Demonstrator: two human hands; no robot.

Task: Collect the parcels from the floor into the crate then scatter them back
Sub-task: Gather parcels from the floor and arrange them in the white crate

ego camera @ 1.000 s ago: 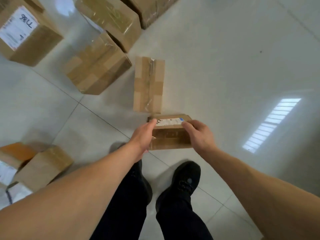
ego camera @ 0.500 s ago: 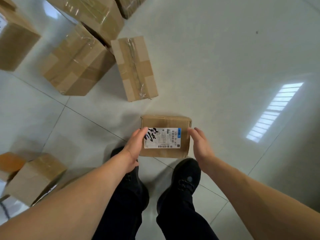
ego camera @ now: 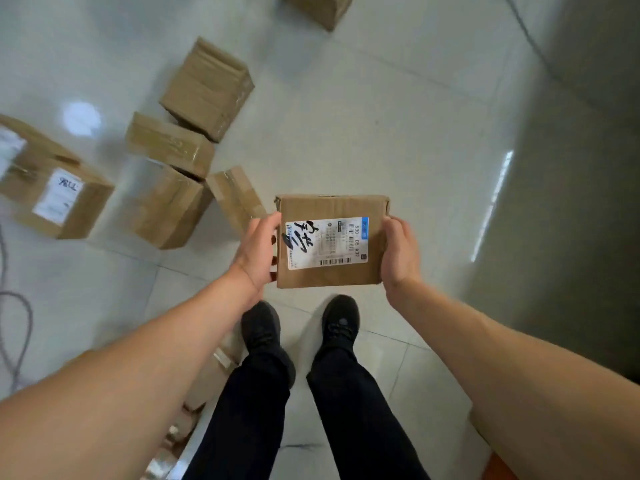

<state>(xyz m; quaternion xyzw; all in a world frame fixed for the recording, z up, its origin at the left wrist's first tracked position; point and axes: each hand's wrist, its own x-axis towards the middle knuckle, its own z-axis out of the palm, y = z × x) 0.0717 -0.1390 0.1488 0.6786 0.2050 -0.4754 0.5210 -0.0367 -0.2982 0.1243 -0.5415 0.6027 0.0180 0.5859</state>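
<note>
Grips the labelled parcel [ego camera: 332,209] at both sides, left hand [ego camera: 258,251] and right hand [ego camera: 398,252] curled round its edges. No longer on the floor [ego camera: 381,116]: raised above the shoes [ego camera: 341,322], likely bound for the crate.

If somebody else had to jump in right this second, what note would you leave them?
Left hand and right hand grip opposite sides of the labelled parcel, held level above the floor.
Done: this parcel is off the floor.
Left: probably put it in the crate, which is not clearly in view; then gather the others, such as the marked box and the taped box; scatter afterwards.
</note>
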